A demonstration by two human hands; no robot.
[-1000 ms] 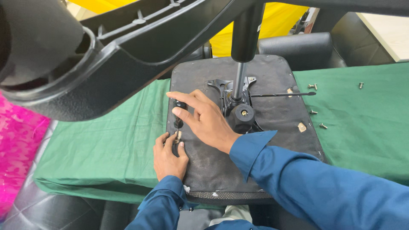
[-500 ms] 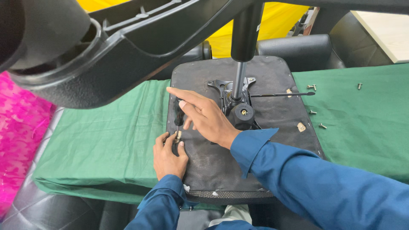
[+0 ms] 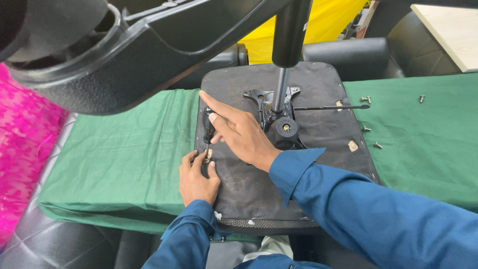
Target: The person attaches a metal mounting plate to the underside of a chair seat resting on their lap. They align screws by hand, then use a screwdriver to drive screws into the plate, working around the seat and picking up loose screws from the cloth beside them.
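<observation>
Fingers of the left hand are pinched together on a small metal fastener at the near-left edge of the upturned seat base, holding it upright against the dark underside. Right hand lies flat-ish over the seat base, index finger stretched toward the far left, the other fingers curled over a short black tool handle that stands just above the fastener; whether they are clamped on the handle or only steadying it, I cannot tell.

Change against the two earlier views: little. Left hand has stayed at the same spot on the edge. Right hand has shifted slightly, index finger now longer and flatter; the handle shows more clearly beneath it. Reading: tool and fastener remain lined up at this one point, so the work at this corner is in hand, not finished.

Seat base rests on the green cloth over the counter. Central mechanism plate with its column and black knob sits to the right of the hands. Loose screws lie on the cloth at far right, well apart from both hands. Black chair part overhangs at far left.
</observation>
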